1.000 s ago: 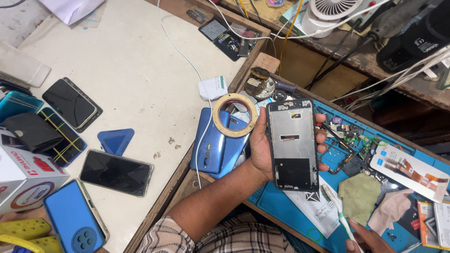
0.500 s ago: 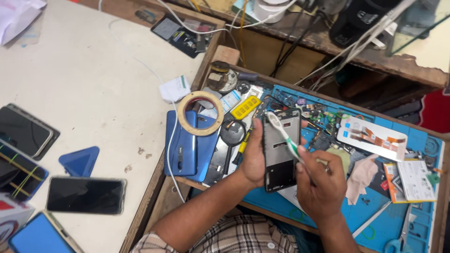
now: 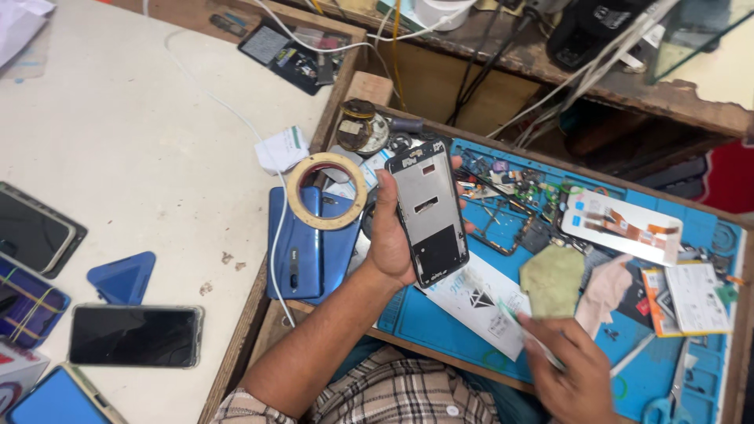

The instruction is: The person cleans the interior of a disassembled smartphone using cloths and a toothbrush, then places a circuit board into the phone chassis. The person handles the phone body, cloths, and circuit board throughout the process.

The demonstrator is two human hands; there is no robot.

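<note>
My left hand (image 3: pixel 390 235) holds a bare phone frame (image 3: pixel 430 210) upright over the blue work mat (image 3: pixel 424 318), thumb on its left edge, fingers behind it. The frame is grey metal with a dark opening in its lower part. My right hand (image 3: pixel 572 371) sits lower right, near the mat's front edge. It grips a thin white brush-like tool (image 3: pixel 525 330) with a green tip, and that tip points up-left, apart from the frame.
A tape roll (image 3: pixel 326 191) lies on a blue phone back cover (image 3: pixel 302 255) left of the frame. A yellowish cloth (image 3: pixel 552 281), small parts and a white screen part (image 3: pixel 620 226) lie on the mat. Phones (image 3: pixel 133 336) rest on the white table.
Half a second ago my right hand held the brush against the frame. It has since dropped down to the right, away from the frame, and my left hand has raised the frame more upright.
</note>
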